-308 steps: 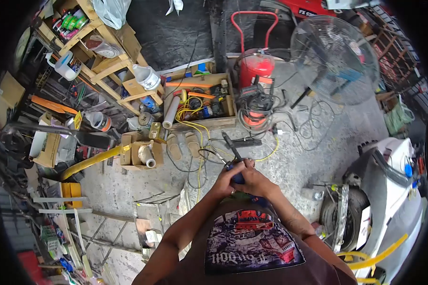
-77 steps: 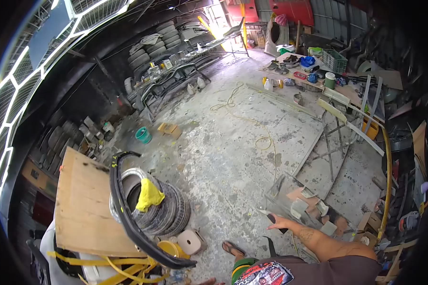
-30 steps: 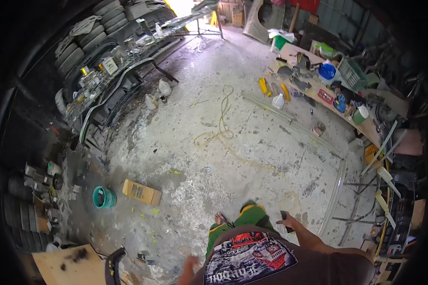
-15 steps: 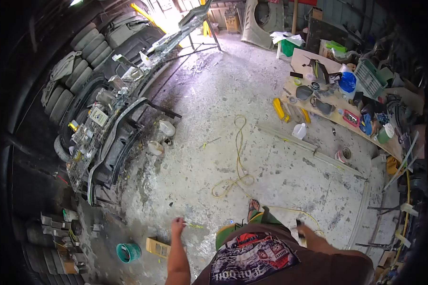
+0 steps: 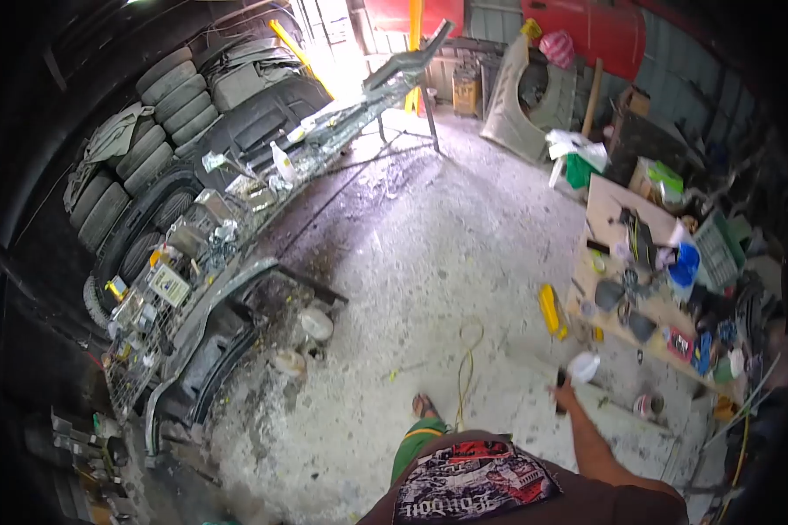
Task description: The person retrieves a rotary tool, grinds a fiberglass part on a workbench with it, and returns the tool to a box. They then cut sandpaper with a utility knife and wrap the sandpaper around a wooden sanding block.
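My right hand (image 5: pixel 566 395) is stretched forward over the floor, its fingers closed round a small dark object (image 5: pixel 559 389) that I cannot identify. Just beyond it in the view is a white plastic jug (image 5: pixel 584 367) on the floor. Nowhere in the frame does my left hand show. Below my body one sandalled foot (image 5: pixel 425 407) stands on the concrete, beside a yellow hose or cord (image 5: pixel 466 372).
A board table (image 5: pixel 608 206) with tools and bottles stands at the right, yellow parts (image 5: pixel 550 311) beside it. On the left are a cluttered rack (image 5: pixel 162 328), a bumper (image 5: pixel 210 324) and stacked tyres (image 5: pixel 171 83). A bucket (image 5: pixel 648 406) stands at the lower right.
The view has shifted forward over the floor. My right hand has swung out ahead, still holding the dark object. My left hand has gone out of view.
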A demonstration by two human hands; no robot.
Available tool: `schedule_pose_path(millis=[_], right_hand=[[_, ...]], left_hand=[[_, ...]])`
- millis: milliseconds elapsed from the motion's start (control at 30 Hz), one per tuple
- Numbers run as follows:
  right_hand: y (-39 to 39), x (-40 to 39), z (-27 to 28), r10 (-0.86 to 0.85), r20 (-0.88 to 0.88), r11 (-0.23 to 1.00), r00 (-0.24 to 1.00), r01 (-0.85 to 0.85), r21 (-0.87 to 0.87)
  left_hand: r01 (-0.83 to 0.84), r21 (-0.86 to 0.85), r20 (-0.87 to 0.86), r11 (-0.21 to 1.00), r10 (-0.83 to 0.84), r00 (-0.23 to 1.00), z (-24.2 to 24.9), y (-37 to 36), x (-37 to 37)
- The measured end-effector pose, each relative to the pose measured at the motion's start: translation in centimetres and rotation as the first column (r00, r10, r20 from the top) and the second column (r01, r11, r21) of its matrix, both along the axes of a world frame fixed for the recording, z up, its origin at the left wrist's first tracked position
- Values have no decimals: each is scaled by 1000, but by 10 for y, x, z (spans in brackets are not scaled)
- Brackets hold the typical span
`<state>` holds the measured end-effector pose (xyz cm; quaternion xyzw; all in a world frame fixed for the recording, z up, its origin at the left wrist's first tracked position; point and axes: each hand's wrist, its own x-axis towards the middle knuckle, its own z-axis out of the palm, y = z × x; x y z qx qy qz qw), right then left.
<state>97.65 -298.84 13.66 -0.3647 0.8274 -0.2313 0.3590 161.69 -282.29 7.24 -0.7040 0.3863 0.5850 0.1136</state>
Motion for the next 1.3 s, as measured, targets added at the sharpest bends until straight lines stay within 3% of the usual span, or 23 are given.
schedule_pose_path(millis=[33,100,133,200,233,333,400,500,567,600,633,700,733,767,833,933,1033,1067,1133,1167,1200,1233,1300], right_hand=[[-4,28,28,-152,270,985,951,124,118],[-5,12,-113,173,-196,973,965,-137,186],[-28,50,-28,93,101,904,990,-127,408],[-52,71,-29,174,171,860,970,-234,453],[-61,66,-73,146,231,832,962,-246,497],[-136,75,-79,80,276,777,958,-234,585],[-215,69,-91,96,275,768,957,-247,590],[-357,33,-112,161,269,775,950,-290,561],[-460,-9,-122,285,245,784,927,-373,496],[-520,-9,-82,400,213,784,892,-453,425],[-586,-11,-39,-79,154,946,985,25,324],[-713,-77,-106,-17,3,996,1000,17,-89],[-789,-69,-22,-12,-46,996,999,16,89],[-848,-64,26,-19,86,998,996,24,-60],[-955,-65,65,-5,180,989,984,32,-145],[-1080,-36,105,62,162,981,985,-30,-193],[-1171,-20,27,164,-119,949,979,-189,-253],[-1193,17,52,96,262,979,960,-44,-197],[-1241,63,60,91,322,987,942,-42,-158],[-1271,95,71,42,399,992,916,9,-125],[-1300,119,76,70,383,994,921,-30,-109],[-1331,141,80,142,346,980,928,-81,-183],[-1393,183,93,221,332,961,917,-146,-237]], left_hand=[[67,-18,31,998,-66,997,2,-57,19],[247,-83,134,965,-235,963,13,-180,50],[299,-151,227,942,-261,938,16,-250,67],[241,-366,417,899,-73,906,10,-401,100],[199,-602,384,773,63,921,12,-476,108],[162,-850,241,501,97,966,84,-678,92],[-180,-888,-112,423,180,977,122,-782,58],[-358,-854,-300,377,206,932,124,-886,1],[-285,-852,-217,440,199,956,85,-919,-27],[-425,-729,-319,536,283,904,67,-919,-47],[-102,-748,-4,655,148,989,51,-917,-58],[6,-637,85,771,63,994,14,-902,-67],[-272,-340,-41,900,275,961,17,-895,-69],[-504,18,-91,863,504,859,16,-892,-74],[-662,146,-85,735,676,732,8,-889,-65],[-716,39,-41,697,717,696,-3,-903,-53],[-629,-18,-111,777,624,773,27,-949,-36],[-604,10,-119,797,600,791,31,-978,-34],[-547,65,-138,835,550,824,37,-1034,-30],[-495,222,18,840,504,863,1,-1091,-18],[-499,344,-181,796,577,796,-1,-1139,11],[-488,91,-79,868,495,865,-8,-1183,7],[-115,-218,63,969,131,989,-46,-1281,22]])
